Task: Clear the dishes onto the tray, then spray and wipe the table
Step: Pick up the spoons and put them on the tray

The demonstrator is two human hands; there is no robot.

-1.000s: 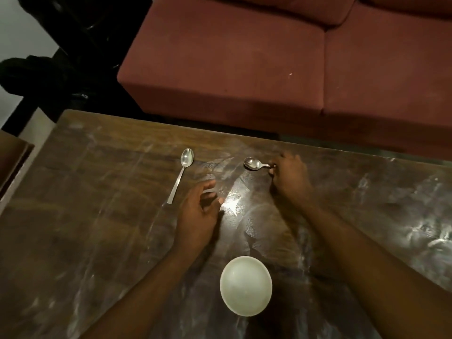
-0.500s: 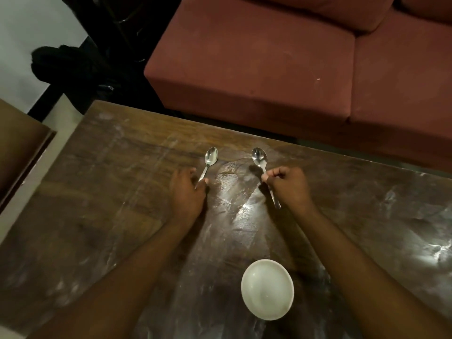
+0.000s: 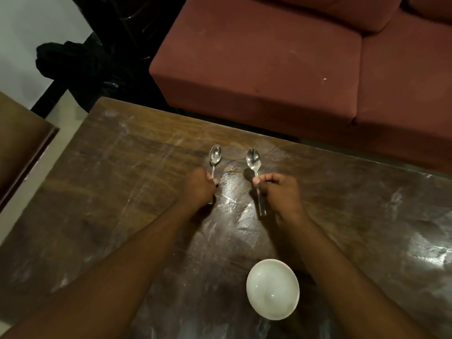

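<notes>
Both grips were closed on cutlery. The left hand (image 3: 199, 185) pinched the handle of one small polished steel spoon (image 3: 215, 155) between thumb and curled fingers. The right hand (image 3: 281, 189) pinched a second polished steel spoon (image 3: 254, 159) the same way, its handle end sticking out below the fist. Each spoon pointed away from the person, bowl end forward. They were side by side and a little apart, over the far middle of the dark smeared wooden counter (image 3: 110, 192). Whether either spoon had cleared the surface I could not tell — the right one cast a shadow beneath its bowl, which suggested it was lifted. A round white ceramic bowl (image 3: 272, 288) stood on the counter near the person, just beside the right forearm. No tray was in view.

I judged three risks. Both pinches sat on thin, slick handles, so a quick swing toward the tray could let a spoon twist loose and clatter down. The right forearm passed close by the white bowl — drawing that arm back carelessly could knock it toward the near edge. With the tray unseen, a blind reach could set the spoons down short of it.
</notes>
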